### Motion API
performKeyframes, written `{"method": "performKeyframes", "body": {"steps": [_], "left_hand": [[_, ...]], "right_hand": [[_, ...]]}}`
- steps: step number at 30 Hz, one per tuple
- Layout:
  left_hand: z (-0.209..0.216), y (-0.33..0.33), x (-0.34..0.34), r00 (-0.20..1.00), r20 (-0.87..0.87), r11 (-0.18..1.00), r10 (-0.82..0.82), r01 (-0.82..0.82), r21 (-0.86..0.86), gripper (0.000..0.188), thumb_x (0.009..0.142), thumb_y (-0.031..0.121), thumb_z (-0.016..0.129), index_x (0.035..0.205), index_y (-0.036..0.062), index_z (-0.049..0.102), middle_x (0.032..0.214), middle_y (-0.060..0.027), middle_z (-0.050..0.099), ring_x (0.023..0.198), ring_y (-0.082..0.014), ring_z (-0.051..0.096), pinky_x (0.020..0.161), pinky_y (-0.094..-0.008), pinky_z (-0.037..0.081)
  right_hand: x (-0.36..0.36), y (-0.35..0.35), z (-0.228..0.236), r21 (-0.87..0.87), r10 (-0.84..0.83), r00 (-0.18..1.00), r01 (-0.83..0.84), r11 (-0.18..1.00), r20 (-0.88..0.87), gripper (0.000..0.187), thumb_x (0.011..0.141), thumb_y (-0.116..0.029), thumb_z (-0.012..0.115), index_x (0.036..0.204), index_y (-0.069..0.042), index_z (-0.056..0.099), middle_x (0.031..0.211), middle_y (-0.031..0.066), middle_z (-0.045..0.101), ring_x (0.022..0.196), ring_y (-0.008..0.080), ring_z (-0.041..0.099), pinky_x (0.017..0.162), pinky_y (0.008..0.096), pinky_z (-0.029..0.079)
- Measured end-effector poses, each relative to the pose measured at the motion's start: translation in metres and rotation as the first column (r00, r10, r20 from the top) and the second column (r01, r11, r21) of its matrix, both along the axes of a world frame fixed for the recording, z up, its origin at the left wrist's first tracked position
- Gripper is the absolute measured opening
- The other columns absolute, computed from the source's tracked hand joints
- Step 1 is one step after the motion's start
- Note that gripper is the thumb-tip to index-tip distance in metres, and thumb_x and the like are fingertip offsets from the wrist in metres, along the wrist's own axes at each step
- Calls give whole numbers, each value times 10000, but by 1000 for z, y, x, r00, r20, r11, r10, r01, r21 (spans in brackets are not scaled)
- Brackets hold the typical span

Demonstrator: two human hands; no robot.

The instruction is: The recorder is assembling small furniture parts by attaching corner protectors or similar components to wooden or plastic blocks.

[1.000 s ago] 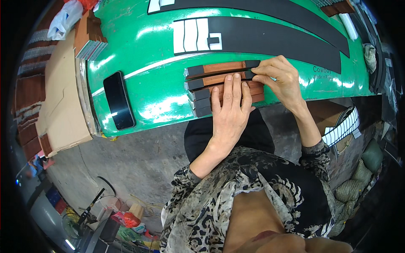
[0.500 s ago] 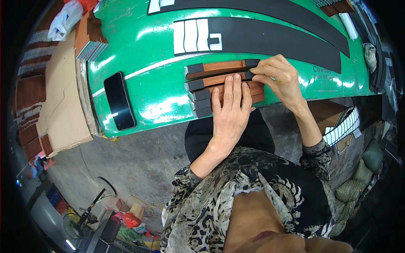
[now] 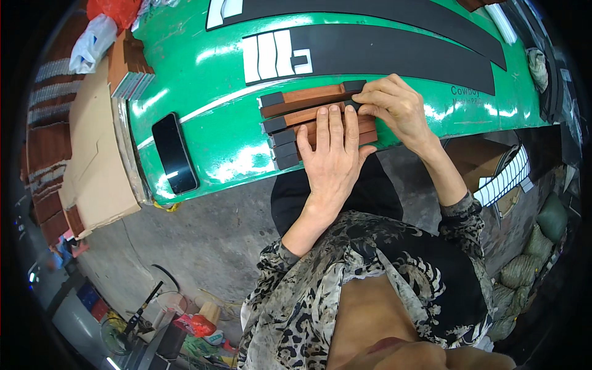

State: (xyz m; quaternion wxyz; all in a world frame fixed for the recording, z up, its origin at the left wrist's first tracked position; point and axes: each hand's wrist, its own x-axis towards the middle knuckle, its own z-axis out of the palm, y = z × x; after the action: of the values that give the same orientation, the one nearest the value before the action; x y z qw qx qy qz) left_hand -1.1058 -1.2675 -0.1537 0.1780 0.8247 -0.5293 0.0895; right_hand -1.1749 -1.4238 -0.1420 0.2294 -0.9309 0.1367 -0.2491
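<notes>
Several reddish-brown bar-shaped pieces [image 3: 314, 93] lie side by side near the front edge of the green table, with black pads [image 3: 285, 152] on their ends. My left hand [image 3: 331, 145] rests on the nearer pieces, its fingers stretched out and lying flat over them. At the right end of the row, my right hand [image 3: 393, 111] is closed in a pinch on a small black foam pad [image 3: 351, 105] at the end of the second piece. The fingertips partly hide that pad. The farthest piece has a black pad on each end.
Behind the pieces lie long black foam sheets [image 3: 382, 52], one with white backing strips at its left end. A black phone [image 3: 175, 152] lies to the left on the green table [image 3: 228, 132]. Stacked brown pieces [image 3: 127, 65] and cardboard [image 3: 98, 148] stand farther left.
The view has shifted slightly, so the pieces sit a little farther left in the picture. My right fingertips have moved from the farthest piece's end to the second piece's end. My left hand stays flat.
</notes>
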Motion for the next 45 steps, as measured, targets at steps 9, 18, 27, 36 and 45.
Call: {"method": "performKeyframes", "body": {"steps": [9, 18, 27, 36, 45], "left_hand": [[-1, -1, 1, 999, 37, 999, -16, 15, 30, 776, 630, 444, 722, 1265, 68, 481, 1242, -114, 504, 1188, -267, 447, 922, -522, 321], [-2, 0, 4, 998, 28, 997, -55, 53, 53, 830, 580, 404, 767, 1269, 54, 462, 1266, -143, 483, 1189, -288, 449, 928, -551, 321], [-5, 5, 1, 996, 16, 996, -84, 84, 10, 841, 609, 361, 752, 1314, 48, 419, 1289, -165, 455, 1223, -302, 420, 940, -551, 328], [-9, 9, 6, 994, 26, 994, -105, 105, 21, 702, 726, 348, 662, 1310, 35, 430, 1320, -173, 445, 1257, -302, 402, 985, -513, 309], [-18, 9, 3, 994, 33, 994, -103, 104, -38, 618, 764, 350, 582, 1295, 54, 471, 1329, -173, 446, 1269, -299, 399, 999, -515, 291]], "right_hand": [[-23, -9, 0, 234, -49, 996, 29, 972, 79, 223, 684, -54, 711, 906, -75, 704, 855, 61, 654, 799, 207, 603, 670, 302, 499], [-4, -13, 14, 91, 122, 992, -120, 989, -12, 158, 715, -52, 680, 873, -56, 687, 846, 52, 630, 737, 220, 590, 624, 317, 492], [114, -56, 16, 47, 139, 974, -133, 990, -179, 131, 809, -85, 606, 900, 4, 637, 860, 121, 631, 775, 280, 612, 693, 347, 484], [243, -67, -7, -36, 112, 955, -126, 991, -273, 173, 799, -185, 614, 905, -61, 671, 908, 110, 638, 860, 305, 613, 747, 407, 496], [285, -63, -19, -82, 82, 897, -130, 988, -435, 322, 709, -264, 713, 976, -98, 648, 965, 107, 639, 921, 307, 611, 764, 439, 495]]}}
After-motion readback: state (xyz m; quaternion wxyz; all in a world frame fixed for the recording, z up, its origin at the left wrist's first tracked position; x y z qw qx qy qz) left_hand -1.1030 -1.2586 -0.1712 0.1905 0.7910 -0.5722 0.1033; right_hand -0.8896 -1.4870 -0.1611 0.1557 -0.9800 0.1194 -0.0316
